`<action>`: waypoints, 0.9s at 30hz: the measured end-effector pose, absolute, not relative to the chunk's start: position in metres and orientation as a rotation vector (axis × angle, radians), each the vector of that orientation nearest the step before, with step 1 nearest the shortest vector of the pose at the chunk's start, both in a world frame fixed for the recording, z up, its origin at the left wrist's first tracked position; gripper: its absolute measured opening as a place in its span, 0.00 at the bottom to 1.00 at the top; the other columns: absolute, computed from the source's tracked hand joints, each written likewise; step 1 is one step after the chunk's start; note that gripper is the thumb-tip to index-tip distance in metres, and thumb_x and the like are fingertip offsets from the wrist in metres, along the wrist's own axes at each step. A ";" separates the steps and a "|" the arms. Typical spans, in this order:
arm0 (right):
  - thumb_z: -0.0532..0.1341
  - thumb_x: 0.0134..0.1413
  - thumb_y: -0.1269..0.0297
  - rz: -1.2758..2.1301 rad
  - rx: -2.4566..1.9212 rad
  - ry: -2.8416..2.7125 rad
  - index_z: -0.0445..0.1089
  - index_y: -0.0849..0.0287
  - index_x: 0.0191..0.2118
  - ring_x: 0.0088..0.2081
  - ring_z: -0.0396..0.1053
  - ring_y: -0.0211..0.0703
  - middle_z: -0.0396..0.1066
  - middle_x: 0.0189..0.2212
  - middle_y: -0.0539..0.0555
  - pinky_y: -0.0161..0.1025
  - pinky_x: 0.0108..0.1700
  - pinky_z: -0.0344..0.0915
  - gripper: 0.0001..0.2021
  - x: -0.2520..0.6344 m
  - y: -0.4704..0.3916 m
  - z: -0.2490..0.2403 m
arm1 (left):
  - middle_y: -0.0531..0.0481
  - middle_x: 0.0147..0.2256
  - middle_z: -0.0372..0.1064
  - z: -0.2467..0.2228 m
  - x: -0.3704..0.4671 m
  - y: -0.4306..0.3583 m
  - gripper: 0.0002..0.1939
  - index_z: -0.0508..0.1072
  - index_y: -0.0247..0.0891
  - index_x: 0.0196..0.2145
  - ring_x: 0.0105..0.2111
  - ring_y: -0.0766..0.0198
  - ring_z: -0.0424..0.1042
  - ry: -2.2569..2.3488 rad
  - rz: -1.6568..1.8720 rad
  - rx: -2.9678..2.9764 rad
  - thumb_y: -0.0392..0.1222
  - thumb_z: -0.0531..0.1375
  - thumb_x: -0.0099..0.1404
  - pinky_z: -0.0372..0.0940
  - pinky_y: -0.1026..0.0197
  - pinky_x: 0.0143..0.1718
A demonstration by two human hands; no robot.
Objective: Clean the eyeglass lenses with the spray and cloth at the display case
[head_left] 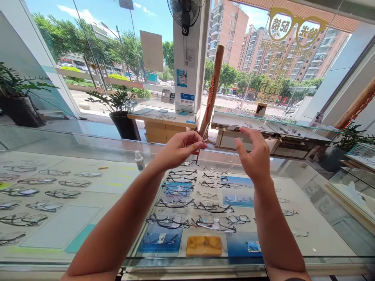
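Left hand (187,147) pinches a thin dark piece (197,155), probably for fine control; right hand (254,154) is empty, fingers spread.

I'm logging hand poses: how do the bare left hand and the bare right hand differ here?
The left hand pinches a thin dark rod-like item between thumb and fingertips; the right hand holds nothing that shows. The left hand's fingers are curled in, while the right hand's thumb and forefinger stand apart. Both hands are bare and raised over the long glass-topped display counter.
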State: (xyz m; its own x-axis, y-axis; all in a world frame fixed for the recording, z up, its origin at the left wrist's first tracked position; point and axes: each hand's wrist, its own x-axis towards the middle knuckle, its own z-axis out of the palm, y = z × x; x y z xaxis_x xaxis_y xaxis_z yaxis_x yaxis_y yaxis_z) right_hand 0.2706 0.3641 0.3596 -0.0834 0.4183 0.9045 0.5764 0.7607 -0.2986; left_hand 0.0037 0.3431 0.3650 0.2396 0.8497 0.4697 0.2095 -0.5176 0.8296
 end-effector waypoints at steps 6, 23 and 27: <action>0.62 0.69 0.57 -0.012 -0.778 -1.760 0.78 0.54 0.50 0.49 0.78 0.54 0.82 0.48 0.57 0.54 0.53 0.73 0.11 0.257 0.359 0.355 | 0.43 0.43 0.81 0.363 0.008 0.345 0.20 0.73 0.38 0.37 0.45 0.58 0.81 0.905 1.352 1.747 0.57 0.72 0.65 0.78 0.57 0.43; 0.68 0.64 0.58 0.573 -0.640 -1.830 0.82 0.54 0.47 0.48 0.81 0.51 0.84 0.48 0.56 0.52 0.51 0.79 0.10 0.220 0.352 0.336 | 0.42 0.55 0.78 0.356 0.025 0.338 0.14 0.80 0.40 0.35 0.52 0.55 0.78 0.846 1.349 1.736 0.54 0.72 0.64 0.75 0.52 0.56; 0.67 0.64 0.59 0.515 -0.676 -1.798 0.83 0.53 0.46 0.49 0.80 0.52 0.84 0.47 0.55 0.54 0.52 0.77 0.09 0.227 0.353 0.339 | 0.43 0.51 0.81 0.370 0.000 0.335 0.13 0.83 0.42 0.42 0.54 0.53 0.78 1.063 1.517 1.915 0.52 0.68 0.68 0.72 0.48 0.61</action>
State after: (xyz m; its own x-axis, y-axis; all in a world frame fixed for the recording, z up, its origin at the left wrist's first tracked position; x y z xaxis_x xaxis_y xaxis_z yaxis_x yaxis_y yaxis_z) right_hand 0.2272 0.3528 0.3395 -0.2437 0.6688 0.7024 0.1955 0.7432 -0.6398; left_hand -0.0001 0.3353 0.3698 0.0870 0.8032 0.5894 0.2801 -0.5875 0.7592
